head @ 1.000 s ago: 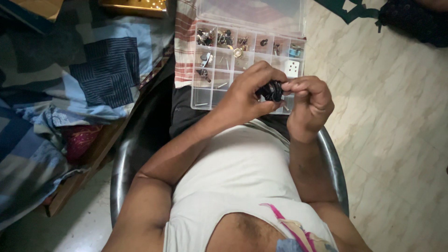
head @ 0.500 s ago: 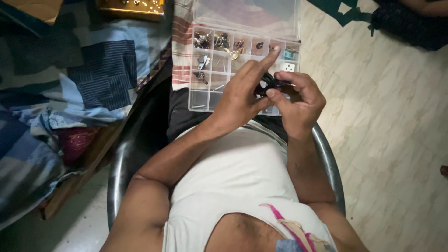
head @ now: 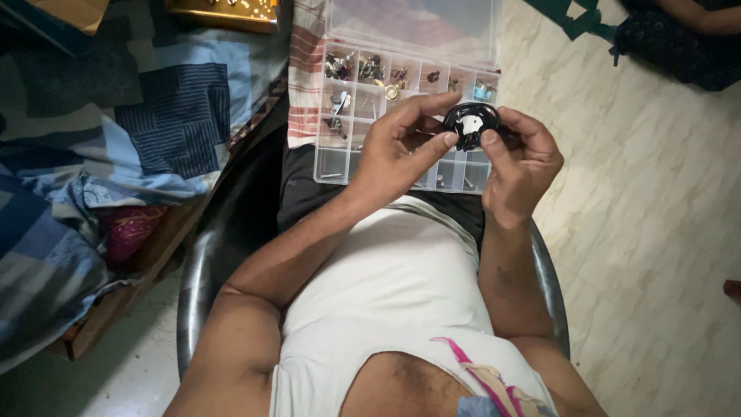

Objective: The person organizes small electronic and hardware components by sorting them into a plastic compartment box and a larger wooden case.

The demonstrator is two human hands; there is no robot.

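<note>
Since half a second ago both hands have lifted slightly toward 12 o'clock over the organiser box, and the left forefinger, then stretched out straight, now curls in toward the part.

Between the hands sits a small round black part (head: 472, 125), glossy, with a pale patch on its face. It is a disc, so no long axis can be told; its flat face tilts up toward the camera. It hangs above the box's right-hand compartments, at about 1 o'clock from the person's chest.

The left hand (head: 397, 150) touches the disc's 9 o'clock edge with thumb and forefinger tips, its other fingers loosely bent. The right hand (head: 519, 158) clamps the disc from 3 o'clock, thumb on the lower rim, fingers curled over the top.

The clear plastic organiser box (head: 332, 158) lies on the lap, rectangular, lid raised at 12 o'clock, with small metal bits in its upper cells. A red-and-white checked cloth (head: 305, 85) lies under its 9 o'clock side. Blue patchwork bedding (head: 154, 116) fills the 9 to 10 o'clock area, and pale marbled floor (head: 648, 232) the 3 o'clock side.
</note>
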